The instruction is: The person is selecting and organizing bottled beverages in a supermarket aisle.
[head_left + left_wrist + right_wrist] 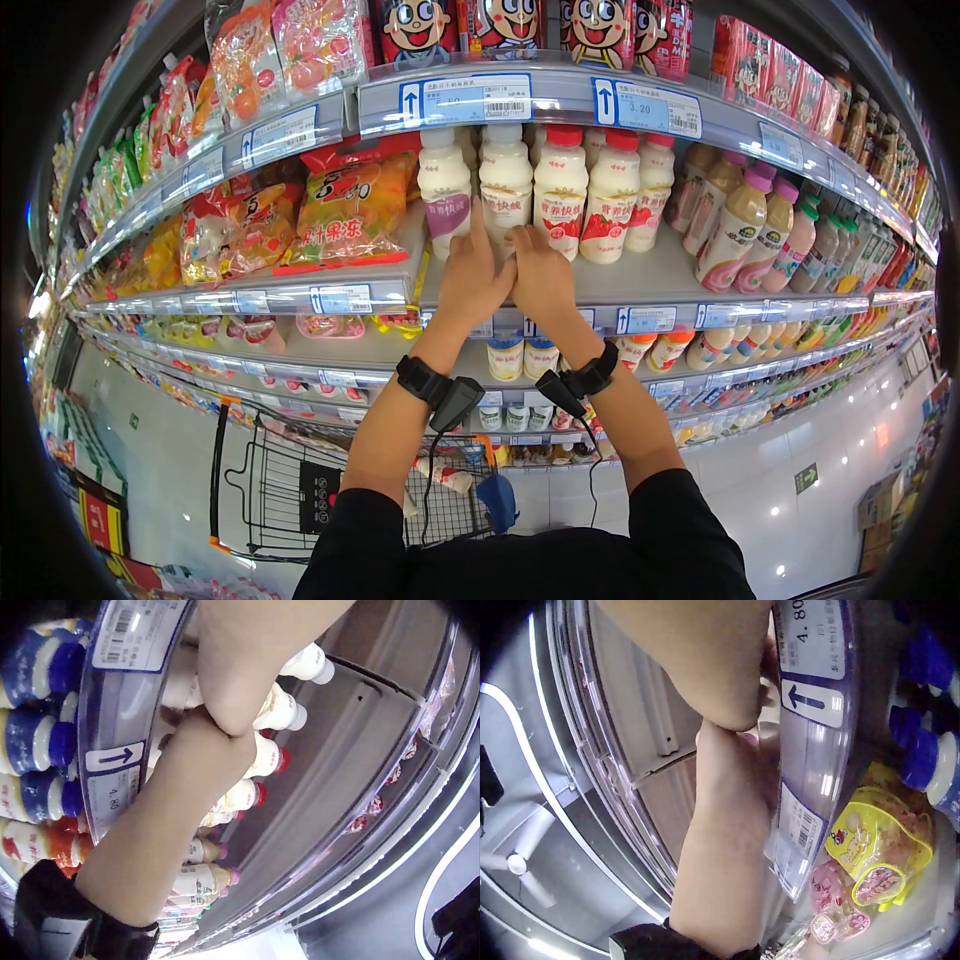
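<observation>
In the head view my left hand is at the front of the middle shelf, its index finger pointing straight up along a milk drink bottle with a white cap and pale label. Beside it my right hand has its fingertips at that bottle's lower front; cannot tell how they grip. The hands meet at the thumbs. Left of them stands a purple-label bottle, right of them a red-capped bottle. In the wrist views, the left hand and right hand are close-up, fingertips mostly hidden.
Jelly bags lie left of the bottles, and pink-capped bottles stand to the right. A price-tag rail runs along the shelf above. Below on the left is a wire shopping cart with goods inside. Cables hang from both wristbands.
</observation>
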{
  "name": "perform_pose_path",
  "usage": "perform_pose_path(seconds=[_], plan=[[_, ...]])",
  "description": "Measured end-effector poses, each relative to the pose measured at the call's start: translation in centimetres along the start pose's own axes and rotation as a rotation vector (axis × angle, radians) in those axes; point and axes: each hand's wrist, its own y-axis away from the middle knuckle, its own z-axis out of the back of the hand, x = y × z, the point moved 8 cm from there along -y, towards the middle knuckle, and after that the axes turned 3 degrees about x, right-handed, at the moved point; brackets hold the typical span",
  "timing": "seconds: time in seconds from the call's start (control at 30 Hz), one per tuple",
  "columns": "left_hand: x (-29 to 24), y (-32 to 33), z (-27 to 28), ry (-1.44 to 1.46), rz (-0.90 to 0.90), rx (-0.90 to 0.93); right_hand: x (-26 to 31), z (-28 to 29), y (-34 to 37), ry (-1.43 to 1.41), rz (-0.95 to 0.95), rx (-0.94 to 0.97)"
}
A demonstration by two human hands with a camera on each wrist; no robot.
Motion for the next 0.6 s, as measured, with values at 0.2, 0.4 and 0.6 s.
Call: perform_pose_path(seconds=[0.2, 0.4, 0.6], plan=[[0.38, 0.30, 0.25, 0.064, 0.036, -0.002, 0.19, -0.07, -0.05, -0.018, 0.030, 0.035], [-0.30, 0.09, 0.30, 0.062, 0.097, 0.078, 0.14, -0.01, -0.08, -0.008, 0.021, -0.009], [-0.36, -0.17, 0.11, 0.283, 0.020, 0.077, 0.29, -0.06, 0.07, 0.045, 0.053, -0.036]])
